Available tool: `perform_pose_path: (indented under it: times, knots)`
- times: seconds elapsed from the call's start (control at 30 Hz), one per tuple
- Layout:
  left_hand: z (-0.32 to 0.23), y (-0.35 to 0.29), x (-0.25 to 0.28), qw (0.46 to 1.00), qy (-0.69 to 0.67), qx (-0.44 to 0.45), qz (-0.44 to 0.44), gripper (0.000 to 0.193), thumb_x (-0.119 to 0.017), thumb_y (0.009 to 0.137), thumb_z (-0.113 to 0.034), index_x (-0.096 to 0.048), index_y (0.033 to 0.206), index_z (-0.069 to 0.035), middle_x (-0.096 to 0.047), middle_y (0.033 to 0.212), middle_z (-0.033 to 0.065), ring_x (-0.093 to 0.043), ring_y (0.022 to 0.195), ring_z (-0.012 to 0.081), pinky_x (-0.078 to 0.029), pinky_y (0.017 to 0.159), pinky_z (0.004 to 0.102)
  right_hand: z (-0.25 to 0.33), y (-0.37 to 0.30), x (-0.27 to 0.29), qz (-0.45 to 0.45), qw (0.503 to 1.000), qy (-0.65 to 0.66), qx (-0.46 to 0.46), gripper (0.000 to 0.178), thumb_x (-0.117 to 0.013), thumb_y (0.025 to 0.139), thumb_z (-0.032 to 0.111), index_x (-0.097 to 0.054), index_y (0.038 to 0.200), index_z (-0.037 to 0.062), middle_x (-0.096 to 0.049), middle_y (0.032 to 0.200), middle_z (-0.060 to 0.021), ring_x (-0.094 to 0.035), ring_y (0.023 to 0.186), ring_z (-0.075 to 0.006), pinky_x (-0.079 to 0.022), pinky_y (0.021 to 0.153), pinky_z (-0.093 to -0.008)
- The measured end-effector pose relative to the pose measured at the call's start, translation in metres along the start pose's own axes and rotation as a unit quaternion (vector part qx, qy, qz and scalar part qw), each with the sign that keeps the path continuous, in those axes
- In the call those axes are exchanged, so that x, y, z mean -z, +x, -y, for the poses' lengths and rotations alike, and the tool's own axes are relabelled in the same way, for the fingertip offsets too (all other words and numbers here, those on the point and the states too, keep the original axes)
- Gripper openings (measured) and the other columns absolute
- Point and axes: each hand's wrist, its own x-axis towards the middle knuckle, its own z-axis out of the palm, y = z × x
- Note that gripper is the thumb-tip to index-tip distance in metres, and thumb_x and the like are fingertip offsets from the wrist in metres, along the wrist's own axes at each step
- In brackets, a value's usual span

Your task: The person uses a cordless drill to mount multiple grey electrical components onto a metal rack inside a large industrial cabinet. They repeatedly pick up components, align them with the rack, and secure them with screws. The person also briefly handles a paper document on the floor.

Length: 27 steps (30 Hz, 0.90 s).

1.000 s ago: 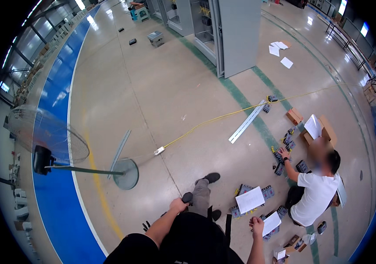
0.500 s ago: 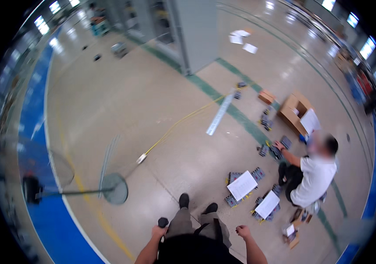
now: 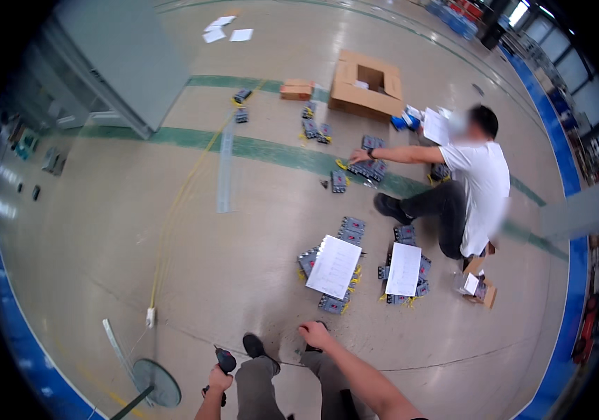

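A dark cordless drill [image 3: 226, 360] is gripped in my left hand [image 3: 219, 380], beside my left leg with its tip pointing up and ahead. My right hand [image 3: 313, 334] hangs in front of my right shoe, loosely curled, with nothing visible in it. Ahead of it on the floor lies a group of grey circuit breakers [image 3: 352, 229] with yellow wires, partly covered by a printed sheet [image 3: 334, 267]. A second group of breakers [image 3: 403, 234] lies to its right, under another sheet [image 3: 404, 270].
A person [image 3: 478, 185] in a white shirt squats at the right, one hand at more breakers [image 3: 368, 170]. Beyond are a large open carton [image 3: 345, 94] and a small box [image 3: 296, 89]. A metal strip [image 3: 225, 168], yellow cable [image 3: 180, 203], round stand base [image 3: 157, 383] and grey cabinet [image 3: 128, 56] are left.
My view has swung to the right and the breaker groups are nearer. My right hand has swung forward and inward. The drill stays in my left hand.
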Motion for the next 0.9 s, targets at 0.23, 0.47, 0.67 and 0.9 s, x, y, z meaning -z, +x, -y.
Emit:
perform_pose_path:
  times: [0.23,0.47,0.67,0.9]
  knots:
    - [-0.106,0.206,-0.101,0.988,0.075,-0.132,-0.016,0.055,-0.070,0.073,-0.011,-0.045,0.119,0.007,-0.058,0.109,0.0295,-0.058,0.104,0.0443,-0.048,0.092,0.0473,-0.183,0.116,-0.017,-0.102,0.994,0.048,-0.006,0.025,-0.054,0.088,0.022,-0.069,0.098,0.0041,-0.068,0.095,-0.0199,-0.066,0.090,-0.0378,-0.052,0.081,-0.0453]
    - [-0.156,0.351,-0.188,0.954,0.142,-0.231,-0.128,0.061,-0.075,0.071,-0.010,-0.044,0.122,0.003,-0.057,0.108,0.0245,-0.057,0.102,0.0419,-0.047,0.089,0.0492,-0.352,0.228,0.032,-0.419,0.907,-0.029,-0.040,0.029,-0.059,0.087,0.021,-0.067,0.101,-0.0032,-0.068,0.096,-0.0236,-0.065,0.092,-0.0411,-0.052,0.084,-0.0464]
    - [-0.143,0.414,-0.232,0.933,0.120,-0.284,-0.187,0.069,-0.079,0.067,-0.011,-0.042,0.123,0.002,-0.053,0.109,0.0233,-0.054,0.104,0.0410,-0.046,0.090,0.0484,-0.420,0.286,0.050,-0.527,0.844,-0.033,-0.099,0.039,-0.068,0.083,0.029,-0.066,0.098,-0.0070,-0.069,0.094,-0.0225,-0.066,0.085,-0.0387,-0.051,0.081,-0.0446]
    - [-0.162,0.387,-0.187,0.914,0.167,-0.352,-0.111,0.053,-0.072,0.077,-0.019,-0.051,0.120,0.003,-0.055,0.108,0.0248,-0.057,0.099,0.0422,-0.049,0.087,0.0467,-0.432,0.268,0.065,-0.540,0.810,0.215,-0.078,0.033,-0.063,0.090,0.025,-0.063,0.099,-0.0064,-0.068,0.087,-0.0166,-0.063,0.078,-0.0226,-0.050,0.073,-0.0358]
